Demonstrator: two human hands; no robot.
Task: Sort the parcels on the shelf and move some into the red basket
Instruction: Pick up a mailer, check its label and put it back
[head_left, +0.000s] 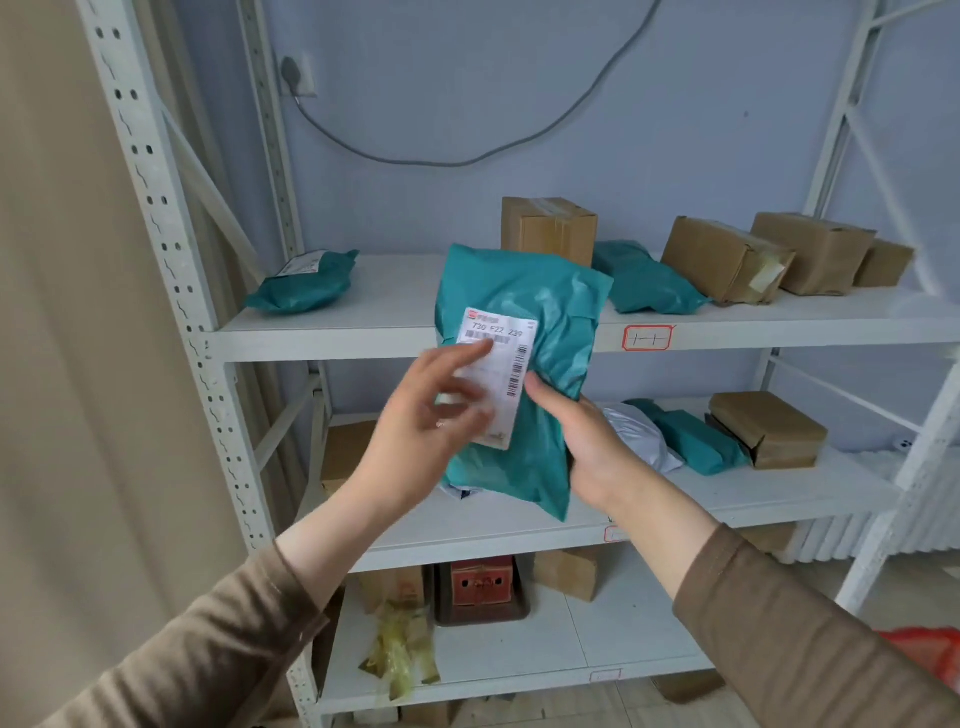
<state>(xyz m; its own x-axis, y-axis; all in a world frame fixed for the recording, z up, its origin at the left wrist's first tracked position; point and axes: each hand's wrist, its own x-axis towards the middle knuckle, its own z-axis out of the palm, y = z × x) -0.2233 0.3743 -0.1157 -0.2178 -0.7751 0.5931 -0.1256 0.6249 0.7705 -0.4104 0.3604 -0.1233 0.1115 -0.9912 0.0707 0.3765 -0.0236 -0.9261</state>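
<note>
Here, teal parcel (524, 332) upright, right hand (582, 441) gripping its edge, left hand (431, 410) spread over label (498, 374).

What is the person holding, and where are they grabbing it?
A teal parcel bag. The right hand grips its lower right edge, thumb in front. The left hand hovers blurred over the white label; whether it grips cannot be told.
</note>
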